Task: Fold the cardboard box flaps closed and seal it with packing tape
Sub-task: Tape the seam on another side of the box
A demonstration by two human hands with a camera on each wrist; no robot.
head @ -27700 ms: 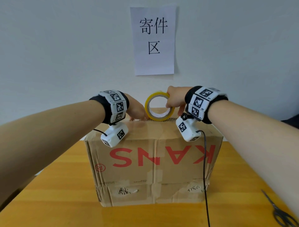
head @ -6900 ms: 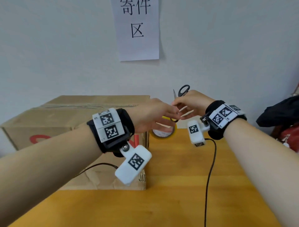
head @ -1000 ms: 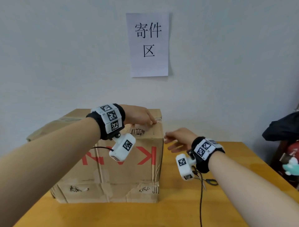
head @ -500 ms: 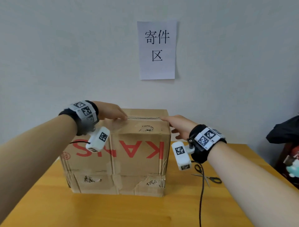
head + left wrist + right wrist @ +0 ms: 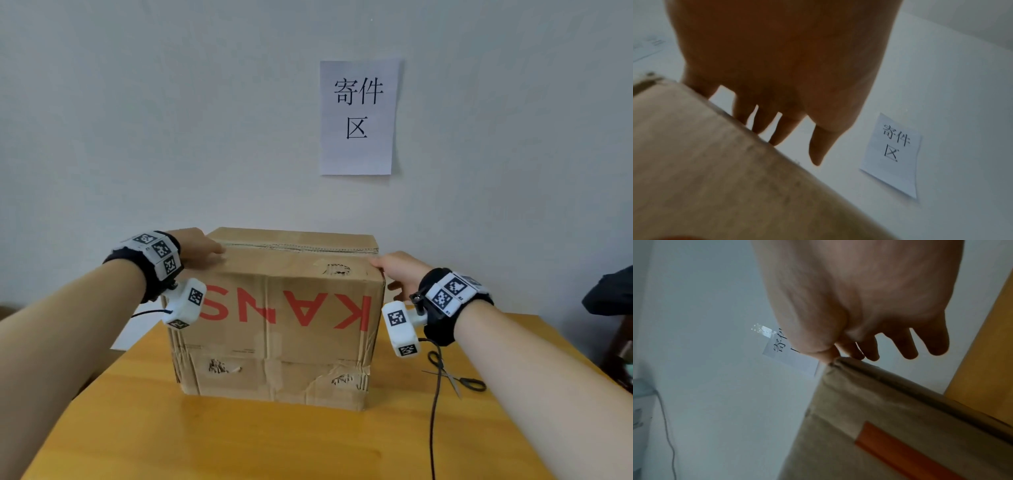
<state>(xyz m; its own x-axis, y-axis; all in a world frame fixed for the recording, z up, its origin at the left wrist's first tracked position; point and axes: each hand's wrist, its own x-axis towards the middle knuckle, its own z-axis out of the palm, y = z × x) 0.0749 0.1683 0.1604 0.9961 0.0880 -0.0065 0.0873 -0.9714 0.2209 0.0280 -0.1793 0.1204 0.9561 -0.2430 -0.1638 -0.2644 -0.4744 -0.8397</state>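
A worn cardboard box [image 5: 277, 325] with upside-down red letters stands on the wooden table [image 5: 239, 442], its top flaps lying flat along a centre seam. My left hand [image 5: 202, 248] rests on the box's top left edge with fingers stretched out straight [image 5: 777, 123]. My right hand [image 5: 394, 270] is at the top right corner, thumb on the corner [image 5: 828, 355] and fingers extended down past the side. The box edge [image 5: 900, 386] shows under it. No tape roll is in view.
Black-handled scissors [image 5: 459, 378] lie on the table right of the box, beside a black cable [image 5: 435, 404]. A white paper sign [image 5: 358, 116] hangs on the wall behind. Dark objects [image 5: 609, 291] sit at the far right edge.
The box has been turned so its lettered face is square to me. Both hands have spread to opposite top corners, the left moving leftward, the right rising onto the right corner.
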